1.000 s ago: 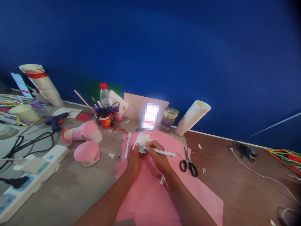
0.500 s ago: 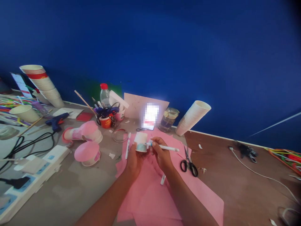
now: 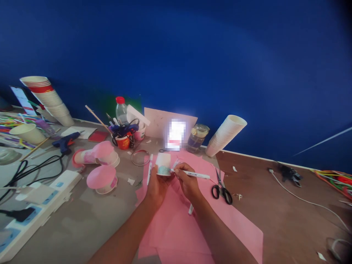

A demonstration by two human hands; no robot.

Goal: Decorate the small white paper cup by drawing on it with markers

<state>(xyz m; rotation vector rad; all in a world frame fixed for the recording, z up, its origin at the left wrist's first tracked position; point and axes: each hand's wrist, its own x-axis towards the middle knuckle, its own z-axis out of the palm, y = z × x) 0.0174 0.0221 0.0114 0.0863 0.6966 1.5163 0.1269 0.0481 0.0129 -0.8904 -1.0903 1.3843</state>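
Note:
A white paper cup (image 3: 164, 161), bottom up with blue-green colouring near its rim, is held in my left hand (image 3: 157, 187), which is closed around its lower side. My right hand (image 3: 187, 180) is closed on a white marker (image 3: 198, 175). The marker's tip is at the right side of the cup, by the coloured band; whether it touches I cannot tell. Both hands are above pink paper sheets (image 3: 176, 234). Another white marker (image 3: 149, 169) lies left of the cup, and a white cap-like piece (image 3: 190, 209) lies below my right wrist.
Black-handled scissors (image 3: 221, 192) lie to the right. Behind stand a bright phone (image 3: 176, 134), a glass jar (image 3: 198, 137) and a leaning paper cup stack (image 3: 227, 134). Pink-topped cup pieces (image 3: 101, 178), a glue gun (image 3: 66, 143) and a power strip (image 3: 44, 209) are at left.
The marker has turned slightly in my right hand, so printing on its barrel now shows. My left hand keeps the cup in nearly the same place.

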